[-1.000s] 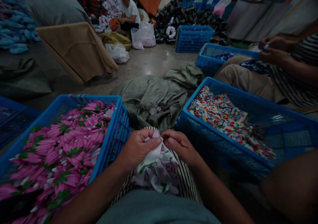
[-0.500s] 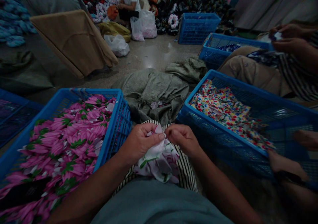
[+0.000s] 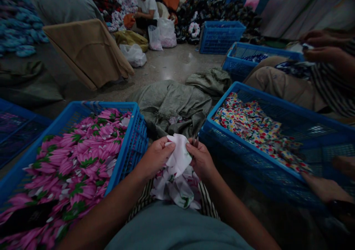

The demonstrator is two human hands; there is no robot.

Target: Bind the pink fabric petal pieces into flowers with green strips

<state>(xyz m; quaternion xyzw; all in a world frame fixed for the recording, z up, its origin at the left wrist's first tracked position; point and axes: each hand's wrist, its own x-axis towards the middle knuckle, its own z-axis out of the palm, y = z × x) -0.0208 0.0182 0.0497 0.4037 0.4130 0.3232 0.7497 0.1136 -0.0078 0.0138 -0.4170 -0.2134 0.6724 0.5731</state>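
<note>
A pale scalloped fabric piece (image 3: pixel 179 156) is stretched between my two hands above my lap. My left hand (image 3: pixel 158 154) pinches its left edge with thumb and fingers. On the opposite edge, my right hand (image 3: pixel 200 157) grips the cloth, with something small and dark, too blurred to name, at its fingertips. More white, pink and green fabric pieces (image 3: pixel 180 191) lie in my lap just below. To the left, a blue crate (image 3: pixel 134 113) holds many pink and green petal-shaped pieces (image 3: pixel 85 157).
A blue crate (image 3: pixel 249 146) of colourful dotted fabric stands at the right, with another person's hand (image 3: pixel 327 189) at its edge. Grey-green sacking (image 3: pixel 172 98) lies ahead. A brown cloth-covered seat (image 3: pixel 85 50) is at the upper left. Another person's hands (image 3: pixel 324 45) work at the upper right.
The pale piece, bunched between my hands before, is now raised and spread flat between them. My hands have moved slightly apart. The whole view has shifted a little.
</note>
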